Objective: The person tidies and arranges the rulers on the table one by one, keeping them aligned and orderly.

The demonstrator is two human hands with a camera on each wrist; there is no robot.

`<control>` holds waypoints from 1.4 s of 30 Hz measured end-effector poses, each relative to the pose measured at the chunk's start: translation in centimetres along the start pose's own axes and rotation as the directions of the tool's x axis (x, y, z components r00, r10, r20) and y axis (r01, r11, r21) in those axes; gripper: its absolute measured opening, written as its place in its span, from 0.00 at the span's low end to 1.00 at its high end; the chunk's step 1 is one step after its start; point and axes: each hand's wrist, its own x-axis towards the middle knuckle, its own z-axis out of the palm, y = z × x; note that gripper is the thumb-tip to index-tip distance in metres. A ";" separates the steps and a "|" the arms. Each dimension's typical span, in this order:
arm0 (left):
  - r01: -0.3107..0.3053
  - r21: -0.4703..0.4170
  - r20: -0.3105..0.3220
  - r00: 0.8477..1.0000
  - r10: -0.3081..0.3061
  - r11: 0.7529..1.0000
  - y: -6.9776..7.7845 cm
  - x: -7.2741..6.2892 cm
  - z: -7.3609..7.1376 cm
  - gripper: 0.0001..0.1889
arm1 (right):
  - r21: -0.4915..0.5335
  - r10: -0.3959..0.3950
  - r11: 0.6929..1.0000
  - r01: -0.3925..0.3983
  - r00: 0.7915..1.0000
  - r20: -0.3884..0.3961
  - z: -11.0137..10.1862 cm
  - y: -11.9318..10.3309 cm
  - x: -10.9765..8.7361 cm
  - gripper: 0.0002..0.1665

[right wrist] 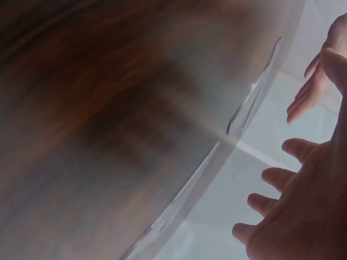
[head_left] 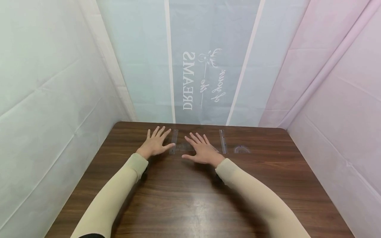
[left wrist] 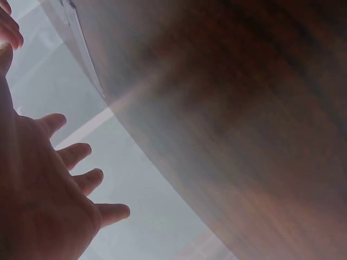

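My left hand (head_left: 153, 144) is held above the brown table with its fingers straight and spread; nothing is in it. Its thumb appears over a clear ruler (head_left: 174, 142). Farther right, my right hand (head_left: 203, 150) is also raised, fingers spread and holding nothing. Beyond its thumb lies a faint clear flat piece (head_left: 185, 147), partly covered by the hand, and its kind is hard to tell. A second clear ruler (head_left: 223, 141) lies right of that hand, and past it a clear protractor (head_left: 242, 149). In the wrist views a gap shows between both hands and the tabletop.
The wood-grain table (head_left: 190, 198) ends at a far edge just behind the rulers. A grey-blue sheet with mirrored white lettering (head_left: 188, 81) hangs behind it. Pale sheets (head_left: 53, 99) wall off the left side, and others (head_left: 342, 99) the right.
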 end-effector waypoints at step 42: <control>0.002 -0.124 0.076 0.997 0.008 0.992 -1.3 5.4 0.4 0.38 | 0.110 0.046 0.992 -0.061 0.989 0.139 1.1 -3.5 5.4 0.63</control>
